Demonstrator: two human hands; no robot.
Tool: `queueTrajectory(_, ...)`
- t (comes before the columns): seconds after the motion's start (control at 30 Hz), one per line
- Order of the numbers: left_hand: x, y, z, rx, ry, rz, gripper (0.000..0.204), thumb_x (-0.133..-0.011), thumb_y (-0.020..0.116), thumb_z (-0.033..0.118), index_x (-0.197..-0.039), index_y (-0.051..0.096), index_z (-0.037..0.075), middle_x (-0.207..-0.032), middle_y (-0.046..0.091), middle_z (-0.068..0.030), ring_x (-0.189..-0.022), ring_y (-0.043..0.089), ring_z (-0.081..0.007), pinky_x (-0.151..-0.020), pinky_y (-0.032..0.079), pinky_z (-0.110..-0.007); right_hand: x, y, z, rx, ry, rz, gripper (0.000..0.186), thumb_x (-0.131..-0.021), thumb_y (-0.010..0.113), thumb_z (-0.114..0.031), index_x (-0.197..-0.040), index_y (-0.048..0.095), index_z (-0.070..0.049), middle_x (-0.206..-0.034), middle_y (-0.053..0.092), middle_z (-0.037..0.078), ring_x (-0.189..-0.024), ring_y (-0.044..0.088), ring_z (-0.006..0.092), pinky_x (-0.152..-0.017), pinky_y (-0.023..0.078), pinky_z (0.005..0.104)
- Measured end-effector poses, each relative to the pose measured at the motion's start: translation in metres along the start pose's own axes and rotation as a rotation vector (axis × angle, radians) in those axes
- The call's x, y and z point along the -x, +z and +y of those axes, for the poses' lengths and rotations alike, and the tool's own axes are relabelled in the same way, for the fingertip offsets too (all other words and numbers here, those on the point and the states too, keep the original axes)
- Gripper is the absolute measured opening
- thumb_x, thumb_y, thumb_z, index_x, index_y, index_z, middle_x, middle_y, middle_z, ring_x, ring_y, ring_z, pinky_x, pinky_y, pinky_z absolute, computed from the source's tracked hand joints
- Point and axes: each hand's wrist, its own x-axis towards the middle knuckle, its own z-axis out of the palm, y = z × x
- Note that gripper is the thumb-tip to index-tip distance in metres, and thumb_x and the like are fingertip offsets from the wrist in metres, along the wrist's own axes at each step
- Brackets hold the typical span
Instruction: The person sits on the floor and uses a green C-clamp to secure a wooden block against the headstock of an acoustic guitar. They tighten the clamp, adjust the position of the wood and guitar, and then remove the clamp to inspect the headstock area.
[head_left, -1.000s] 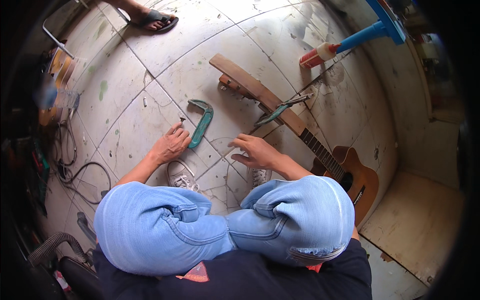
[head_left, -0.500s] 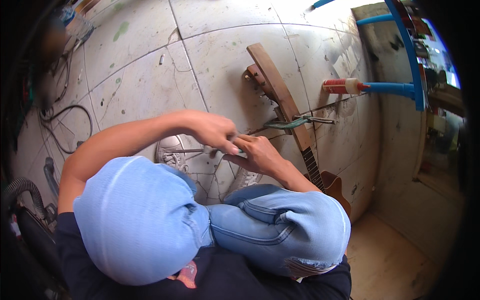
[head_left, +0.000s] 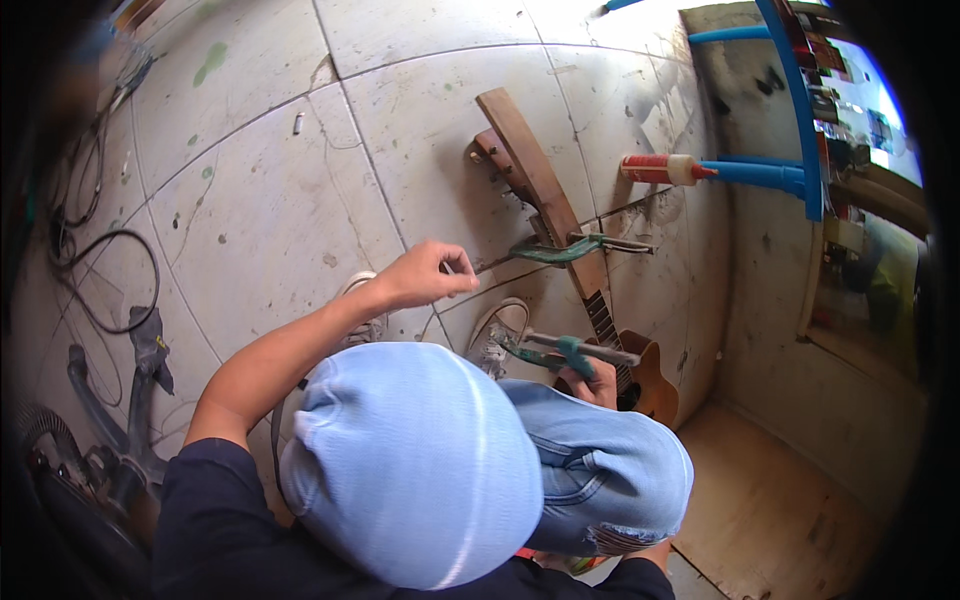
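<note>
My right hand (head_left: pixel 597 387), partly hidden by my knee, grips a green C-clamp (head_left: pixel 575 352) with a grey metal screw bar. This clamp is above the lower neck of an acoustic guitar (head_left: pixel 652 380); whether they touch I cannot tell. Further up, another green C-clamp (head_left: pixel 560 250) sits across the neck and a long wooden board (head_left: pixel 530 150) lying along it. The headstock (head_left: pixel 497 165) with its tuners shows beside the board. Over the floor near my shoes, my left hand (head_left: pixel 432 274) is loosely curled, thumb and finger slightly apart, with nothing visible in it.
A red and white glue bottle (head_left: pixel 660 169) is beside a blue-legged frame (head_left: pixel 755 172) at the right. Cables (head_left: pixel 105 240) and dark metal bars (head_left: pixel 150 350) lie at the left. A wooden panel (head_left: pixel 770 500) is at the lower right, by the wall.
My hands were together around the clamp over my shoes. The right hand has carried it right toward the guitar neck, and the left has let go. The view has shifted slightly.
</note>
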Motion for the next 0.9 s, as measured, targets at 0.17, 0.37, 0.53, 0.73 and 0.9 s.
queueTrajectory(0.17,-0.007,0.035,0.010,-0.142,0.259,-0.227,0.028,-0.088,0.075,0.023,-0.106,0.073,0.001,-0.091,0.073,-0.0089,-0.084,0.070,-0.0187,-0.077,0.055,-0.032,0.005,0.046,-0.028,-0.715,0.431,0.629,0.031,-0.104,0.064,-0.022,-0.123,0.069,0.002,-0.100,0.070,0.011,-0.085,0.073,0.0218,-0.077,0.065,0.0342)
queueTrajectory(0.37,-0.031,0.091,0.015,-0.327,0.596,-0.248,0.051,-0.087,0.075,0.023,-0.131,0.060,0.002,-0.124,0.062,-0.0176,-0.114,0.063,-0.0355,-0.096,0.052,-0.043,-0.037,0.049,-0.018,-0.754,0.444,0.803,0.031,-0.100,0.070,-0.023,-0.111,0.069,0.006,-0.099,0.069,0.012,-0.084,0.072,0.0213,-0.068,0.067,0.0341)
queueTrajectory(0.53,-0.053,0.114,-0.004,-0.489,0.640,-0.135,0.067,-0.085,0.078,0.022,-0.141,0.048,0.001,-0.129,0.058,-0.0204,-0.119,0.059,-0.0395,-0.100,0.050,-0.047,-0.066,0.044,-0.022,-0.740,0.444,0.771,0.027,-0.100,0.071,-0.022,-0.103,0.069,0.005,-0.094,0.071,0.011,-0.083,0.072,0.0187,-0.066,0.066,0.0324)
queueTrajectory(0.73,-0.079,0.123,-0.011,-0.567,0.482,-0.204,0.060,-0.087,0.076,0.018,-0.137,0.048,0.003,-0.120,0.058,-0.0216,-0.117,0.059,-0.0418,-0.096,0.050,-0.050,-0.070,0.044,-0.009,-0.662,0.366,0.740,0.027,-0.101,0.068,-0.018,-0.111,0.072,0.006,-0.095,0.072,0.011,-0.082,0.072,0.0165,-0.066,0.066,0.0330)
queueTrajectory(0.9,-0.089,0.125,-0.012,-0.573,0.461,-0.215,0.045,-0.090,0.070,0.011,-0.130,0.050,0.006,-0.112,0.058,-0.0209,-0.110,0.059,-0.0426,-0.091,0.049,-0.053,-0.069,0.045,0.000,-0.670,0.280,0.680,0.026,-0.101,0.067,-0.017,-0.114,0.072,0.005,-0.094,0.072,0.010,-0.082,0.071,0.0155,-0.069,0.066,0.0344)
